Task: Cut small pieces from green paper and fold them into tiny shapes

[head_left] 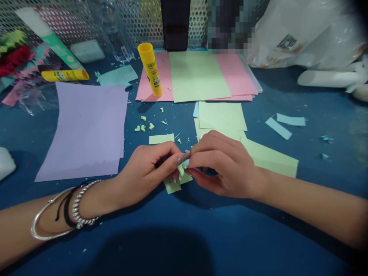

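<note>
My left hand (149, 168) is closed, thumb and fingers pinching a small folded piece of pale green paper (181, 168). Right up against it, my right hand (221, 165) is closed too, its fingertips at the same paper. A grey sliver shows between the hands, and a pale curved edge peeks out above the right knuckles; what the right hand grips is mostly hidden. Under the fingers lies a green paper strip (172, 187). Just beyond are another green strip (161, 139) and several tiny green heart-shaped cutouts (151, 126).
Purple sheets (86, 130) lie left. A yellow glue stick (151, 71) stands by stacked pink paper (238, 76); another glue stick (64, 75) lies left. Green sheets (222, 117) and blue strips (290, 120) are right. A phone (176, 25) leans against the mesh (138, 23) behind.
</note>
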`<state>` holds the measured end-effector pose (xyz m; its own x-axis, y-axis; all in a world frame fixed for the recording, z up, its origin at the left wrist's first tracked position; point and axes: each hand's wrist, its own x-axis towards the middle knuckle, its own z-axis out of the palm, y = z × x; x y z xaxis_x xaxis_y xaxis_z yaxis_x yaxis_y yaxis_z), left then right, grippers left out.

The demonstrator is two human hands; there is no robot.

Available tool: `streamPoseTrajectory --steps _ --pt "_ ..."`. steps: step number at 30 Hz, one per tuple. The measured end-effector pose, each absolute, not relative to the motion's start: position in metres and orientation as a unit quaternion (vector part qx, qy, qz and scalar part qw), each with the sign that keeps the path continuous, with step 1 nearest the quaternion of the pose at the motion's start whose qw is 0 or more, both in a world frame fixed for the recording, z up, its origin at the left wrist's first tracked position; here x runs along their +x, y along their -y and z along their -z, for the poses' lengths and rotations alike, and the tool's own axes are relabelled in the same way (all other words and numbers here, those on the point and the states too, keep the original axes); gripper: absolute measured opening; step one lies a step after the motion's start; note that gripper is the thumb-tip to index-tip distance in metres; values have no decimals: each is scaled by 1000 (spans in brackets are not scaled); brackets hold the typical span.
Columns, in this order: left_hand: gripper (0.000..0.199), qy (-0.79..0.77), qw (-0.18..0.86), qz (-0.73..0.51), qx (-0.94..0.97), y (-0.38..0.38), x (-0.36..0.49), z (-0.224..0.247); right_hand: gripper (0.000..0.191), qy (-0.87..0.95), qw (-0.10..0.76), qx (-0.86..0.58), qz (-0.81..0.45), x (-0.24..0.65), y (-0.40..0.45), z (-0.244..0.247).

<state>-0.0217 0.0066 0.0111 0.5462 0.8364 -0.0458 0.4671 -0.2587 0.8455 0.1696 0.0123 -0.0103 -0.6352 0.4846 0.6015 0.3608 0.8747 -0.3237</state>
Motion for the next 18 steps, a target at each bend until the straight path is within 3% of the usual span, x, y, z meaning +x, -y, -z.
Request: streamPoseTrajectory --steps 12,18 --pt "20 -434 558 -249 662 -9 -21 -6 9 895 346 -280 10 175 -12 8" --pt "14 -449 572 -264 634 -9 -20 -4 11 886 339 -314 35 174 -13 11"
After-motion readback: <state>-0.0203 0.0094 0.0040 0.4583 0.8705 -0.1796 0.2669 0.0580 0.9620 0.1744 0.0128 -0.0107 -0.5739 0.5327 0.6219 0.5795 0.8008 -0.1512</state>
